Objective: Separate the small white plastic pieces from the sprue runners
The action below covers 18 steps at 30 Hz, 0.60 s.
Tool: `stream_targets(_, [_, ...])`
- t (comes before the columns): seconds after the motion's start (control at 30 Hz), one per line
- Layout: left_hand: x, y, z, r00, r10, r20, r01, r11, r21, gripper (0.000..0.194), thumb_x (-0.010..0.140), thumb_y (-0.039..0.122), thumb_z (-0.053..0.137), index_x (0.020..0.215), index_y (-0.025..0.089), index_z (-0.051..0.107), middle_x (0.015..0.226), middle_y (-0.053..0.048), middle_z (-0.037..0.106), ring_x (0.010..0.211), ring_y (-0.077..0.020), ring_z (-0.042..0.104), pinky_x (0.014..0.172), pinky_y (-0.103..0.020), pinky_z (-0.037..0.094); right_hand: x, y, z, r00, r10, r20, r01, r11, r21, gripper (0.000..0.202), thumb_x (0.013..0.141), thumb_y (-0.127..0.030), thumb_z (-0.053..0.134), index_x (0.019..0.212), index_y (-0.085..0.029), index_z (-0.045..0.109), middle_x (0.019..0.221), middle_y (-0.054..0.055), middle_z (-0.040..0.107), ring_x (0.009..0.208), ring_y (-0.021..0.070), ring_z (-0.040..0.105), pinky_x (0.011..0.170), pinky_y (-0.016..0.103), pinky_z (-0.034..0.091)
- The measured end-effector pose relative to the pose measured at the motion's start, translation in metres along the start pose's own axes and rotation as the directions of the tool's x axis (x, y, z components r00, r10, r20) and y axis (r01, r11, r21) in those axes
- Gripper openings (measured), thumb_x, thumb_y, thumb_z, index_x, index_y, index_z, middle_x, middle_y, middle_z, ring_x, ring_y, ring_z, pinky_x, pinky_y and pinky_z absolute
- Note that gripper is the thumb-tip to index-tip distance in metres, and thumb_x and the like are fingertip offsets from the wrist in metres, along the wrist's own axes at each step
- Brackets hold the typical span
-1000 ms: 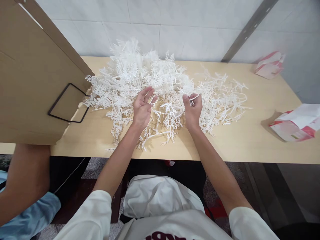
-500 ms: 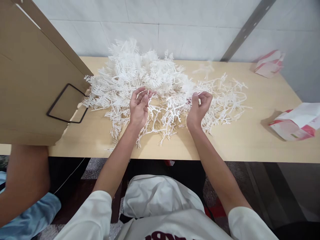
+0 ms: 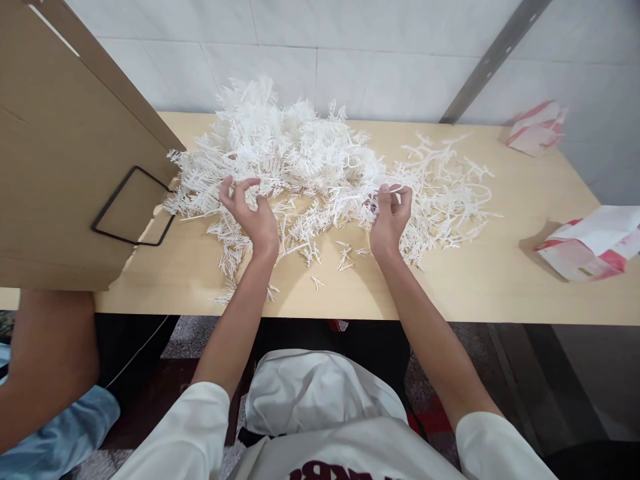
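A large heap of white branching plastic pieces [image 3: 295,143] lies along the back of the wooden table. My left hand [image 3: 253,213] is over the heap's front left edge, fingers spread and curved, with nothing held between them. My right hand [image 3: 393,217] pinches a thin white piece between thumb and fingers at the heap's right part. To the right of that hand is a looser pile of bare white branches [image 3: 450,193]. Small white sprigs [image 3: 345,257] lie on the table between my two wrists.
A cardboard sheet [image 3: 75,153] with a black wire loop [image 3: 95,229] stands at the left. Another person's arm [image 3: 55,353] is below it. Two red-and-white paper packets, one near [image 3: 585,250], one far [image 3: 537,127], are at the right.
My left hand has moved left and its fingers have opened. The branched white piece between my hands is gone from there. My right hand has shifted slightly left. More branches show atop the right pile.
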<state>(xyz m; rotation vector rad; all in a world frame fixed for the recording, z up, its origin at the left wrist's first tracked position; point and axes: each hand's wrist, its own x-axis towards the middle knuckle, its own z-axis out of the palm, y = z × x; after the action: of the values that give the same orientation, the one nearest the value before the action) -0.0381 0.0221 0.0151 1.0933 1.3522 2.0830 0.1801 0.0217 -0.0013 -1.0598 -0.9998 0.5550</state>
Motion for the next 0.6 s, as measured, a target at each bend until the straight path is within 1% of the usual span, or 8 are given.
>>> stream_targets(0.07, [-0.008, 0.008, 0.000, 0.994, 0.104, 0.025, -0.104, 0.995, -0.002, 0.009, 0.087, 0.022, 0.059, 0.095, 0.026, 0.062, 0.145, 0.001, 0.040, 0.146, -0.0202, 0.026, 0.121, -0.034, 0.027, -0.003, -0.003, 0.002, 0.996, 0.004, 0.092, -0.003, 1.000, -0.004, 0.036, 0.086, -0.061, 0.056, 0.090, -0.027, 0.046, 0.078, -0.002, 0.051, 0.071, 0.0112, 0.058, 0.062, 0.025, 0.051])
stream_targets(0.17, [-0.019, 0.015, 0.004, 0.969, 0.065, 0.239, -0.061, 0.998, -0.022, 0.014, 0.092, 0.035, 0.054, 0.090, 0.024, 0.062, 0.115, -0.004, 0.059, 0.123, -0.0219, 0.052, 0.109, -0.036, 0.039, -0.008, -0.008, 0.002, 0.970, 0.017, 0.242, -0.008, 0.999, -0.037, 0.036, 0.087, -0.062, 0.054, 0.091, -0.027, 0.049, 0.080, 0.000, 0.053, 0.069, 0.0121, 0.057, 0.059, 0.025, 0.051])
stream_targets(0.2, [-0.021, 0.017, 0.007, 0.925, 0.013, 0.380, -0.013, 1.000, -0.004, 0.017, 0.091, 0.039, 0.055, 0.090, 0.024, 0.063, 0.107, -0.004, 0.062, 0.112, -0.0214, 0.058, 0.102, -0.035, 0.042, -0.009, -0.009, 0.002, 0.959, 0.018, 0.282, -0.006, 0.999, -0.041, 0.035, 0.088, -0.061, 0.054, 0.092, -0.027, 0.050, 0.081, 0.000, 0.054, 0.069, 0.0123, 0.057, 0.059, 0.026, 0.051])
stream_targets(0.3, [-0.028, 0.020, 0.015, 0.707, -0.090, 0.701, 0.090, 0.995, 0.036, 0.032, 0.086, 0.052, 0.059, 0.099, 0.023, 0.066, 0.106, -0.006, 0.066, 0.099, -0.0194, 0.061, 0.091, -0.031, 0.044, -0.013, -0.013, 0.003, 0.930, 0.033, 0.366, -0.027, 0.999, -0.023, 0.033, 0.088, -0.059, 0.055, 0.092, -0.027, 0.051, 0.079, -0.001, 0.054, 0.067, 0.0114, 0.057, 0.060, 0.025, 0.051])
stream_targets(0.33, [-0.030, 0.022, 0.017, 0.632, -0.123, 0.765, 0.116, 0.991, 0.064, 0.037, 0.085, 0.055, 0.060, 0.100, 0.022, 0.066, 0.103, -0.006, 0.067, 0.098, -0.0196, 0.062, 0.090, -0.030, 0.044, -0.014, -0.015, 0.003, 0.918, 0.044, 0.393, -0.041, 0.999, -0.017, 0.032, 0.087, -0.058, 0.057, 0.091, -0.027, 0.053, 0.078, -0.002, 0.055, 0.066, 0.0109, 0.056, 0.060, 0.025, 0.051])
stream_targets(0.4, [-0.034, 0.023, 0.019, 0.562, -0.190, 0.805, 0.083, 0.981, 0.173, 0.041, 0.076, 0.054, 0.071, 0.096, 0.019, 0.065, 0.092, -0.003, 0.067, 0.088, -0.0183, 0.060, 0.080, -0.027, 0.043, -0.016, -0.017, 0.004, 0.898, 0.059, 0.436, -0.060, 0.998, -0.012, 0.032, 0.084, -0.056, 0.064, 0.088, -0.025, 0.055, 0.077, -0.003, 0.056, 0.066, 0.0100, 0.056, 0.062, 0.025, 0.051])
stream_targets(0.5, [-0.038, 0.021, 0.020, 0.591, -0.228, 0.774, -0.019, 0.955, 0.296, 0.035, 0.070, 0.047, 0.078, 0.078, 0.018, 0.061, 0.072, 0.001, 0.060, 0.070, -0.0135, 0.052, 0.066, -0.025, 0.037, -0.017, -0.018, 0.006, 0.889, 0.066, 0.454, -0.068, 0.998, -0.011, 0.034, 0.078, -0.054, 0.072, 0.084, -0.023, 0.058, 0.078, -0.003, 0.059, 0.068, 0.0096, 0.056, 0.064, 0.025, 0.051])
stream_targets(0.6, [-0.038, 0.018, 0.021, 0.660, -0.198, 0.725, -0.052, 0.950, 0.307, 0.027, 0.080, 0.037, 0.068, 0.066, 0.018, 0.056, 0.064, 0.002, 0.054, 0.064, -0.0116, 0.046, 0.063, -0.026, 0.034, -0.017, -0.017, 0.007, 0.894, 0.072, 0.443, -0.078, 0.997, -0.005, 0.037, 0.074, -0.055, 0.075, 0.085, -0.023, 0.060, 0.080, -0.002, 0.060, 0.070, 0.0106, 0.058, 0.062, 0.025, 0.051])
